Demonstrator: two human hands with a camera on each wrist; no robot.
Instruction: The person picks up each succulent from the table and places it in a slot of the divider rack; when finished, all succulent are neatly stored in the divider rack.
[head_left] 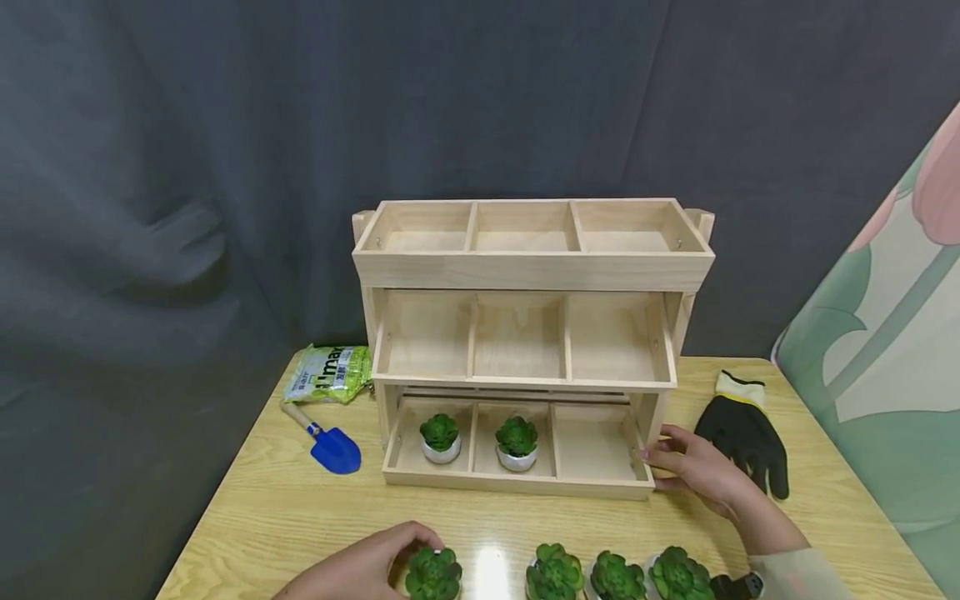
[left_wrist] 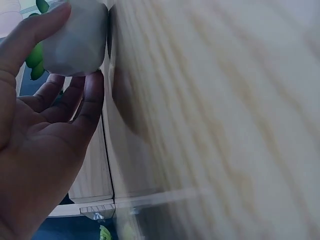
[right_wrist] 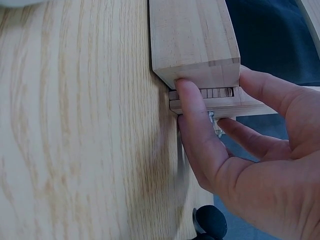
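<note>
My left hand [head_left: 375,565] holds a small potted succulent [head_left: 433,573] at the table's near side. In the left wrist view, thumb and fingers are round its white pot [left_wrist: 77,42]. My right hand [head_left: 697,467] grips the right end of the lowest box of a wooden three-tier shelf [head_left: 532,271]; in the right wrist view, its fingers [right_wrist: 192,117] touch the box end [right_wrist: 200,72]. Two potted succulents stand in that lowest box, one in the left compartment [head_left: 440,437] and one in the middle compartment [head_left: 517,442].
Several more potted succulents [head_left: 617,575] line the near edge, right of my left hand. A blue trowel [head_left: 335,450] and a green-white bag [head_left: 330,373] lie left of the shelf. Black work gloves [head_left: 742,433] lie to the right. A dark curtain [head_left: 487,100] hangs behind.
</note>
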